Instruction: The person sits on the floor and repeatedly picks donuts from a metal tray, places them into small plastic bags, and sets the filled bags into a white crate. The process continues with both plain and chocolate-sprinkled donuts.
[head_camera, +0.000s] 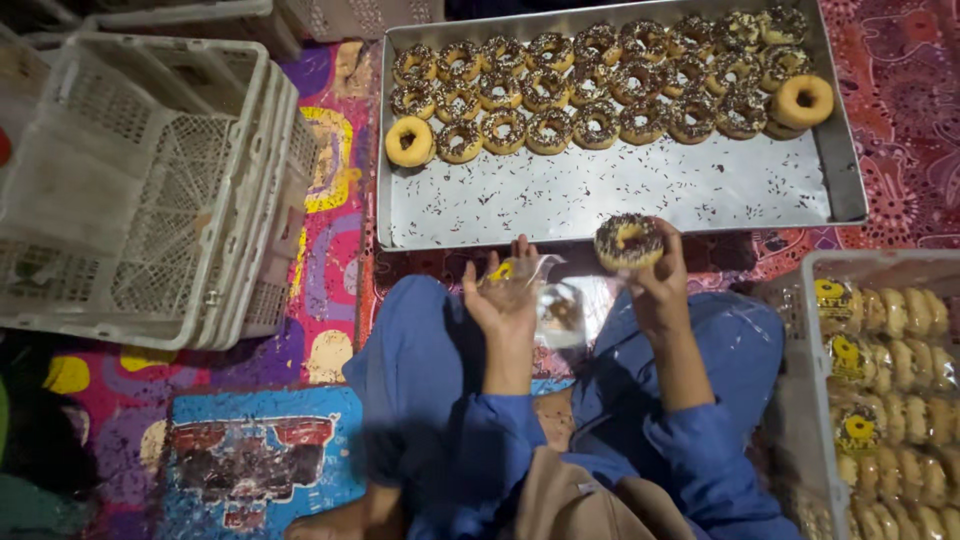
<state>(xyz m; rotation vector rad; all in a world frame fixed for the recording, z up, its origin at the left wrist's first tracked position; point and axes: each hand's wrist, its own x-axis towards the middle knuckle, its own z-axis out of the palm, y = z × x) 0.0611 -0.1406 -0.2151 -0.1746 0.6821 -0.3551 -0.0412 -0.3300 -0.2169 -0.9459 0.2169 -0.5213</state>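
My right hand holds a chocolate-sprinkled doughnut just in front of the metal tray's near edge. My left hand grips a clear plastic bag with a yellow label, held open beside the doughnut. The big metal tray lies ahead on the floor mat. It carries several rows of sprinkled doughnuts along its far side and two plain ones at the row ends. I sit cross-legged in blue clothes.
A stack of white plastic crates stands at the left. Another crate at the right holds several bagged doughnuts. A colourful patterned mat covers the floor.
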